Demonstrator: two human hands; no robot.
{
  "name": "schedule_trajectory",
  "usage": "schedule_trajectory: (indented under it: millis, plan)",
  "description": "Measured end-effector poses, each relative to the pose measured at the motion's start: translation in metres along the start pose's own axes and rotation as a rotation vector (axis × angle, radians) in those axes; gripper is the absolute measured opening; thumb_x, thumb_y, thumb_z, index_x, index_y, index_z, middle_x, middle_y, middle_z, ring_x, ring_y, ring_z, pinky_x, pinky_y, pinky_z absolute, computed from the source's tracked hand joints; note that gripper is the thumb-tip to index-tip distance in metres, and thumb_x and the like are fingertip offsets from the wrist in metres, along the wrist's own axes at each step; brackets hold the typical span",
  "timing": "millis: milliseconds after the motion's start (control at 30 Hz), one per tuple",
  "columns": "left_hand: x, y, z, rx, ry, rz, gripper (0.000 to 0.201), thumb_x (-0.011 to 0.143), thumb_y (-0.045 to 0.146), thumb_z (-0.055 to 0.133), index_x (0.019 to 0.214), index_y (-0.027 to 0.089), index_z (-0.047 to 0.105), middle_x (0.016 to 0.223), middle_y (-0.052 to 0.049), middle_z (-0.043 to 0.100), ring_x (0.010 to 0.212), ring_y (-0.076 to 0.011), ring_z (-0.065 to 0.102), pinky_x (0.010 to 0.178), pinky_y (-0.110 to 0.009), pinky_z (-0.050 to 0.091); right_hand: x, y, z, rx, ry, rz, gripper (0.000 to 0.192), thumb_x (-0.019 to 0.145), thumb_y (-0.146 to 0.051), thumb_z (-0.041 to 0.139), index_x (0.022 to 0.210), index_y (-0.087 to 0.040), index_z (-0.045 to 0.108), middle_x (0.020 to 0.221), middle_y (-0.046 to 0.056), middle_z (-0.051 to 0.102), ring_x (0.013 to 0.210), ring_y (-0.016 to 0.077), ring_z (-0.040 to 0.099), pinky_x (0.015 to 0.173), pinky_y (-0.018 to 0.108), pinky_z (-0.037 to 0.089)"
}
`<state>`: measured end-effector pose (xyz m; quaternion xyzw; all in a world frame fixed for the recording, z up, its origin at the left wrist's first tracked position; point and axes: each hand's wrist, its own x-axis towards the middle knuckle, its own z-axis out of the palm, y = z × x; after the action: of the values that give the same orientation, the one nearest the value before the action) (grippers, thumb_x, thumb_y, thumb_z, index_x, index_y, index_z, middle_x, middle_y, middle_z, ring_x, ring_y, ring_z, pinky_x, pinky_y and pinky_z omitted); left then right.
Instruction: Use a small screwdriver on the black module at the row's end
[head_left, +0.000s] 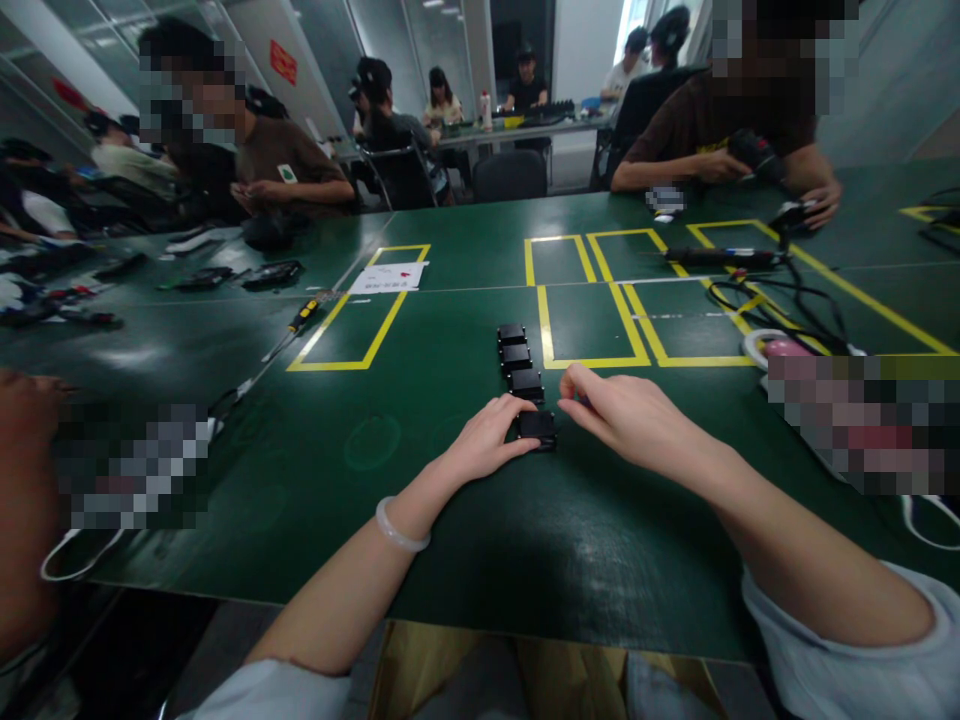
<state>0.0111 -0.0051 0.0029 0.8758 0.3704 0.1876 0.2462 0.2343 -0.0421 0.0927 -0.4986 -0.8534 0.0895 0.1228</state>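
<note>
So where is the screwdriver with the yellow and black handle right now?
In the head view the screwdriver lies on the green table, left of the row of black blocks, across the left edge of a yellow-taped rectangle.

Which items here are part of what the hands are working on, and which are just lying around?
In hand: left hand, right hand, row of four small black rectangular blocks.
Lying about: yellow-handled screwdriver, white paper sheet, black cables.

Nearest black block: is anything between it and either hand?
Nothing visible. The left hand already rests its fingers against the nearest black block; the right hand hovers just beside it, with only bare table between.
</note>
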Motion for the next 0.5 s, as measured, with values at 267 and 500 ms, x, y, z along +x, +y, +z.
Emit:
schedule_trajectory:
  millis: [267,500]
  plan:
    - [0.0000,-0.0001,0.0001,0.000,0.003,0.007,0.037,0.089,0.042,0.061,0.118,0.022,0.052,0.116,-0.007,0.057,0.109,-0.0256,0.054,0.093,-0.039,0.045,-0.0009,-0.0026,-0.0010,0.021,0.010,0.001,0.016,0.093,-0.034,0.042,0.103,-0.021,0.044,0.076,0.000,0.061,0.063,0.0164,0.054,0.056,0.027,0.028]
    - [0.0000,0.0007,-0.0001,-0.010,-0.002,-0.007,0.037,0.088,0.043,0.061,0.119,0.023,0.052,0.117,-0.007,0.057,0.109,-0.0262,0.055,0.094,-0.040,0.045,-0.0005,0.0002,0.0009,-0.020,0.010,0.000,0.014,0.094,-0.030,0.038,0.102,-0.021,0.046,0.073,0.001,0.061,0.061,0.0169,0.055,0.056,0.027,0.027]
